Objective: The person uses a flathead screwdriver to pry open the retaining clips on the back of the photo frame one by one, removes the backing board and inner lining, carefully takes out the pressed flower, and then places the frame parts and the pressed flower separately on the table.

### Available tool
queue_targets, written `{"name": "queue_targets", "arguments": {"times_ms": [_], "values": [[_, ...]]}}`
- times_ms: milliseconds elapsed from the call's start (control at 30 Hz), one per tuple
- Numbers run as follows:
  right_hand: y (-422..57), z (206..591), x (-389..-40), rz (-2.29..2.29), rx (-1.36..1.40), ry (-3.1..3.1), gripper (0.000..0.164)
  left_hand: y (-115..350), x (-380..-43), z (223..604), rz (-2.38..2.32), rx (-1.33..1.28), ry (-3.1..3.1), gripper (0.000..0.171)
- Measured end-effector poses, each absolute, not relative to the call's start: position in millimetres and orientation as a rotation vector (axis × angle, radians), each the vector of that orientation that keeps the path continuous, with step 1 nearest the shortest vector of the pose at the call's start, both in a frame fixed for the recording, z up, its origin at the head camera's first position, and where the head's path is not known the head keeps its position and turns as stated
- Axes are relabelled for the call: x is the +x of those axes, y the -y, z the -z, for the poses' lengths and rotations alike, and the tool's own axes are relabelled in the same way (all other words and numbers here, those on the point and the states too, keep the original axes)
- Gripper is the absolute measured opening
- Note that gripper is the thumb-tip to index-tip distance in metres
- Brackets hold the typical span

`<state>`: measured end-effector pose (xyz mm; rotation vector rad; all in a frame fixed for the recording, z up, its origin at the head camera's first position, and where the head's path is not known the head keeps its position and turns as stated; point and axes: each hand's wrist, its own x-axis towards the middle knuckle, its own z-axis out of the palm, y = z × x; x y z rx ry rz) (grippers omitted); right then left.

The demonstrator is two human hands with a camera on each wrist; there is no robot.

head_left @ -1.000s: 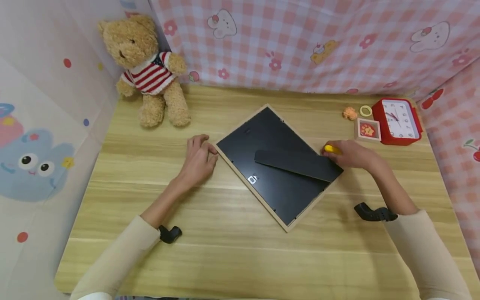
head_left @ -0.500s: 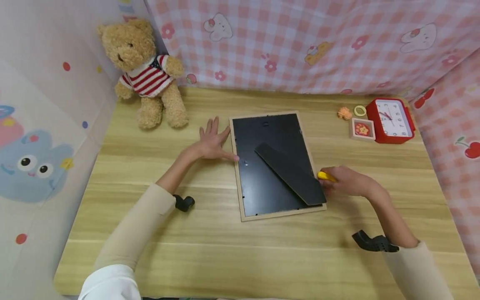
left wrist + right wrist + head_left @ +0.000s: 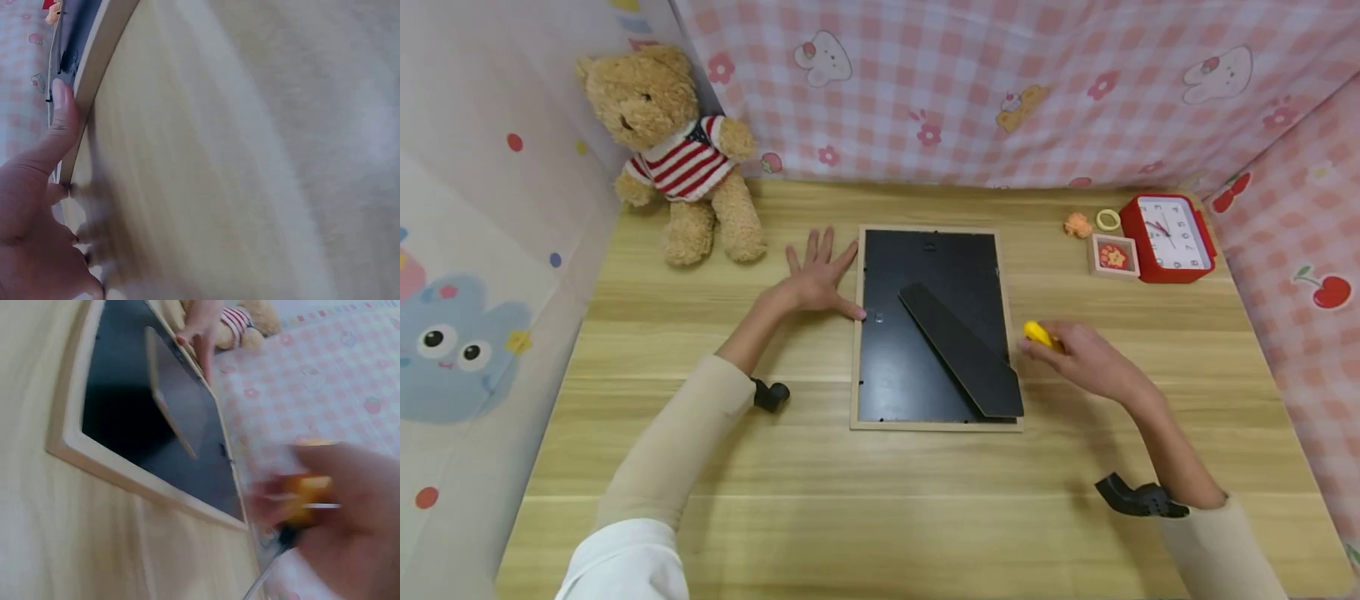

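A picture frame (image 3: pixel 925 367) lies face down on the table, its black backing and light wood border showing. Its black easel leg (image 3: pixel 962 354) slants across the backing to the lower right corner. My left hand (image 3: pixel 816 283) has its fingers spread at the frame's left edge, the thumb tip on the border. In the left wrist view the thumb (image 3: pixel 59 119) presses against that wooden side. My right hand (image 3: pixel 1086 354), just right of the frame, grips a yellow-handled screwdriver (image 3: pixel 1037 333). Blurred in the right wrist view, the screwdriver (image 3: pixel 309 494) shows a thin metal shaft pointing down.
At the back left sits a teddy bear (image 3: pixel 688 162) in a striped sweater. A red alarm clock (image 3: pixel 1172 237), a small square box (image 3: pixel 1112 256), a yellow ring (image 3: pixel 1108 219) and an orange figurine (image 3: pixel 1077 224) stand at the back right. Pink checked cloth (image 3: pixel 962 92) hangs behind.
The picture frame has turned from a diagonal to nearly straight. My left hand has moved up along its left side and spread its fingers. My right hand has come down and off the frame's edge.
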<state>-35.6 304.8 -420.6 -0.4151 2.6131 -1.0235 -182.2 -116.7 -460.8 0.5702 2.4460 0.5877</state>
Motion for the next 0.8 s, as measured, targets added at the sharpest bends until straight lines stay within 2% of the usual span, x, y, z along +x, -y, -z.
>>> {"name": "queue_targets", "arguments": {"times_ms": [133,267,367,567,800], "values": [[-273,391,-38,1.505,-0.232,-2.785,0.044,122,-174,460,-0.784,0.686,-2.454,0.131],[-250,380,-54,1.886,-0.25,-2.664,0.052,127,-172,465,-0.844,0.762,-2.444,0.126],[-236,384,-71,2.015,-0.364,-2.493,0.047,129,-173,475,-0.835,0.781,-2.459,0.123],[-218,404,-103,2.107,-0.496,-2.203,0.018,125,-174,489,-0.864,0.811,-2.481,0.123],[-192,421,-129,2.103,-0.412,-2.129,0.029,127,-172,489,-0.85,0.805,-2.484,0.124]]}}
